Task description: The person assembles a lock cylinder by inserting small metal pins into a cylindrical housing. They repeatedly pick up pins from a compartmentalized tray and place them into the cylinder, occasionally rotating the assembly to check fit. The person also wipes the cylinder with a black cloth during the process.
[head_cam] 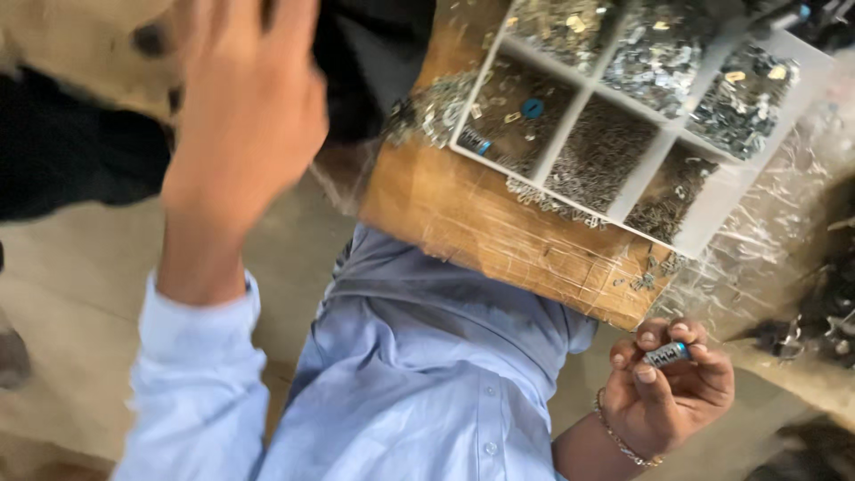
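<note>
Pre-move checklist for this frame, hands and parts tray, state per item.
1. Right hand grips small metal cylinder with blue end at fingertips: ok.
2. Left hand empty: cannot tell, blurred, seen from the back.
3. White divided tray resting on wooden board: ok.
4. Parts contained in compartments: not ok, loose metal pieces lie on the board by the tray's edge.
5. Tray fully in view: not ok, cut off at top.

left hand [245, 116]: raised, back to camera, blurred | right hand [670, 383]: low, palm up, fingers [643, 374] curled in a pinch
</note>
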